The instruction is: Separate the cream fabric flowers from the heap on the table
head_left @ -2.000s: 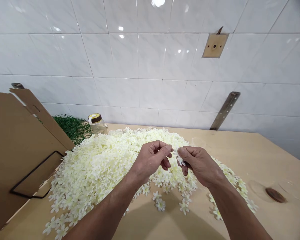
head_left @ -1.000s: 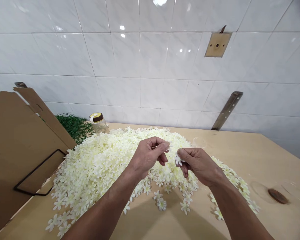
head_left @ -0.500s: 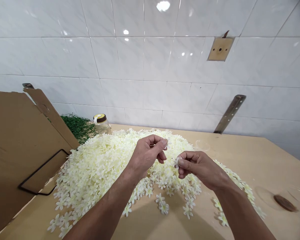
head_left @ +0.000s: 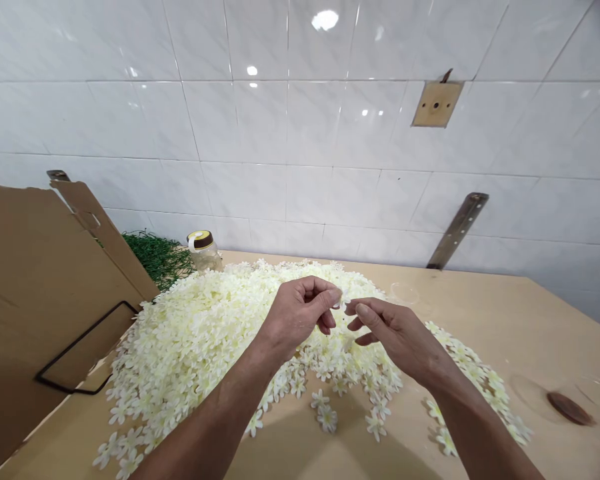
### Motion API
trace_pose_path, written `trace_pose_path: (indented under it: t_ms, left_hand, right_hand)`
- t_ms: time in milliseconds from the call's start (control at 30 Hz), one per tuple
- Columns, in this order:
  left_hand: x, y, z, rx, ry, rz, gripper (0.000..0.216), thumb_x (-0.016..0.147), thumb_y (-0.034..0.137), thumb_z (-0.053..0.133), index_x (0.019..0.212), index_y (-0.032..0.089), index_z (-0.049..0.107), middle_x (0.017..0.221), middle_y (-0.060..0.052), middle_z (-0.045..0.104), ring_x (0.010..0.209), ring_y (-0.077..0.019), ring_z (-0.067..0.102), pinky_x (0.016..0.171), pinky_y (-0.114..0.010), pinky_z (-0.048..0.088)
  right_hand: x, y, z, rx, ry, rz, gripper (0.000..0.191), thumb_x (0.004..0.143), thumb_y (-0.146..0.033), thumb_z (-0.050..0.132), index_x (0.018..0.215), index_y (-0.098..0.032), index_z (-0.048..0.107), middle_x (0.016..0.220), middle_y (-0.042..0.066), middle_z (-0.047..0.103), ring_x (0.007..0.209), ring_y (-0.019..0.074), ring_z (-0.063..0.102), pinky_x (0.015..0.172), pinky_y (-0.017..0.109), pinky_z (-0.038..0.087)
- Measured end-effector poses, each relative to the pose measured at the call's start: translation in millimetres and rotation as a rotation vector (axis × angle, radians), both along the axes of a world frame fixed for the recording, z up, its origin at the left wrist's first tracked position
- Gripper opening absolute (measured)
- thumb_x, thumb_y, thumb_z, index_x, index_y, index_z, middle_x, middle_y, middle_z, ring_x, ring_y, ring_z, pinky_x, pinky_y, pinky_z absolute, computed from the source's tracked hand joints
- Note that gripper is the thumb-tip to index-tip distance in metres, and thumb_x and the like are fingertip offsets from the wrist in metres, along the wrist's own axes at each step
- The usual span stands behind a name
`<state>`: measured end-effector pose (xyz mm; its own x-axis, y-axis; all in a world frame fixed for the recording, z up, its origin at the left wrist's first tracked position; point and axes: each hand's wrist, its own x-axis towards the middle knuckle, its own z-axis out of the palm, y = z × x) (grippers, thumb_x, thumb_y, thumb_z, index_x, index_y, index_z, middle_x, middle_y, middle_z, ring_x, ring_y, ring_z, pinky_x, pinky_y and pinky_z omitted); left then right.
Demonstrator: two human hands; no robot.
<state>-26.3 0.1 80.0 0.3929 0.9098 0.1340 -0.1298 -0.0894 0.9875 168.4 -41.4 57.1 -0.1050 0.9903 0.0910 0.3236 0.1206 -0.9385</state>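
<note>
A large heap of small cream artificial flowers (head_left: pixel 205 327) covers the wooden table (head_left: pixel 505 320). Both my hands hover above the heap's right part. My left hand (head_left: pixel 300 315) is closed in a pinch on a small white flower (head_left: pixel 344 298) held between thumb and forefinger. My right hand (head_left: pixel 390 333) meets it from the right, thumb and forefinger pinching at the same flower, the other fingers loosely curled. A few single flowers (head_left: pixel 325 415) lie loose on the table below my hands.
A brown cardboard box (head_left: pixel 35 300) with a black handle stands at the left. Behind it lie green plastic stems (head_left: pixel 155 257) and a small clear jar (head_left: pixel 203 250) with a yellow and brown lid. A white tiled wall rises behind. A dark knot (head_left: pixel 570 408) marks the table at right.
My hands drew slightly apart with a flower piece in each, then came back together. Now both pinch at one flower between them, a little higher than before.
</note>
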Motion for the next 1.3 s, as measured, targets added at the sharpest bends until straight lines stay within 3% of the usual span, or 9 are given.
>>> trace_pose_path:
  t_ms: [100,200,400,700,867,1033,1300]
  left_hand:
    - [5.1,-3.8,-4.1,0.029,0.044,0.013,0.026,0.081,0.04,0.07,0.079,0.014,0.065,0.057,-0.001,0.061,0.05,-0.0113,0.057,0.052,-0.024,0.048]
    - [9.6,-8.8,-9.1,0.094,0.096,0.037,0.029,0.08,0.044,0.071,0.08,0.015,0.065,0.062,-0.001,0.062,0.054,-0.012,0.058,0.052,-0.024,0.048]
    - [8.7,-11.1,-9.5,0.154,0.185,0.077,0.026,0.086,0.042,0.063,0.081,0.016,0.066,0.06,-0.001,0.062,0.054,-0.0127,0.059,0.052,-0.023,0.047]
    - [1.1,-7.6,-2.2,0.175,0.187,0.146,0.027,0.087,0.042,0.061,0.079,0.017,0.065,0.057,-0.001,0.06,0.053,-0.0133,0.058,0.053,-0.024,0.047]
    - [1.1,-8.2,-1.1,0.175,0.198,0.139,0.025,0.088,0.041,0.06,0.079,0.018,0.065,0.057,0.0,0.06,0.052,-0.0129,0.057,0.052,-0.023,0.045]
    - [1.0,-9.7,1.0,0.171,0.204,0.139,0.025,0.088,0.041,0.06,0.08,0.018,0.065,0.057,0.0,0.06,0.053,-0.0128,0.057,0.052,-0.023,0.046]
    - [-2.9,-11.8,5.5,0.186,0.208,0.144,0.025,0.089,0.04,0.06,0.078,0.018,0.064,0.058,0.0,0.059,0.055,-0.0132,0.059,0.053,-0.023,0.047]
  right_hand:
    - [-2.8,-0.7,1.1,0.009,0.145,0.032,0.043,0.093,-0.055,0.054,0.109,-0.019,0.071,0.098,0.01,0.067,0.093,0.0234,0.064,0.072,0.037,0.062]
    - [-6.4,-1.0,1.1,-0.019,0.247,0.065,0.04,0.089,-0.053,0.062,0.107,-0.019,0.073,0.084,0.006,0.065,0.081,0.0201,0.063,0.068,0.035,0.061]
    - [-6.8,1.1,-3.4,-0.036,0.304,-0.043,0.034,0.079,-0.05,0.074,0.081,-0.017,0.074,0.063,0.0,0.06,0.056,0.0132,0.057,0.056,0.03,0.055]
    - [-3.6,2.3,-6.2,-0.033,0.23,-0.066,0.041,0.083,-0.056,0.067,0.07,-0.018,0.064,0.052,-0.002,0.057,0.047,0.0128,0.057,0.052,0.028,0.05]
    - [-5.3,1.1,-7.8,0.0,0.197,-0.042,0.046,0.086,-0.06,0.062,0.067,-0.018,0.056,0.061,-0.001,0.056,0.046,0.0115,0.056,0.049,0.025,0.048]
    - [-7.1,-1.9,-3.5,-0.024,0.221,-0.057,0.049,0.085,-0.061,0.063,0.062,-0.019,0.05,0.057,-0.004,0.047,0.04,0.0079,0.045,0.04,0.023,0.044]
    - [4.5,-4.2,9.3,-0.041,0.236,-0.223,0.054,0.075,-0.068,0.069,0.061,-0.016,0.062,0.052,-0.002,0.049,0.036,0.0066,0.04,0.033,0.022,0.036]
